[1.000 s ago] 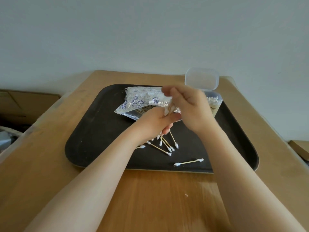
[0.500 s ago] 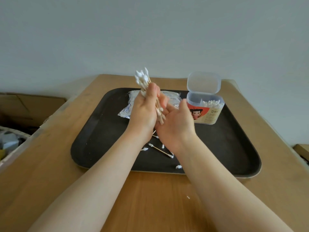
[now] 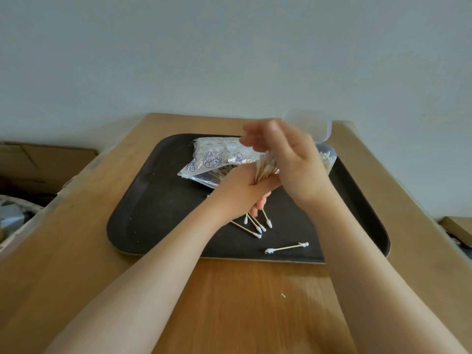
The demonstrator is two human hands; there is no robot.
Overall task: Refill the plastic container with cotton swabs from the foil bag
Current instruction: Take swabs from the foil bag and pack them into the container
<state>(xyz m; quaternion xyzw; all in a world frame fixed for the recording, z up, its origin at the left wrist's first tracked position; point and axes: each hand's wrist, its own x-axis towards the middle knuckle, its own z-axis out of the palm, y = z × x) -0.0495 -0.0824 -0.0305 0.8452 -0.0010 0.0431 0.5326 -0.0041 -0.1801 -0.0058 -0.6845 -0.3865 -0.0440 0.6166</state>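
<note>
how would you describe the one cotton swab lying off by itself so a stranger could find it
Start at the dark tray on the wooden table and look along its near edge, right of centre. The lone swab lies there almost level, apart from the loose cluster of swabs fanned out just below the left hand.

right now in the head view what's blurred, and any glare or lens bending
In the head view the right hand is smeared by motion blur at its fingertips, while the left hand, gripping a bundle of wooden-stemmed cotton swabs, looks sharper; the silvery foil bag glints; the wide lens bows the brown wooden table edges; light is soft, shadows faint.
</note>
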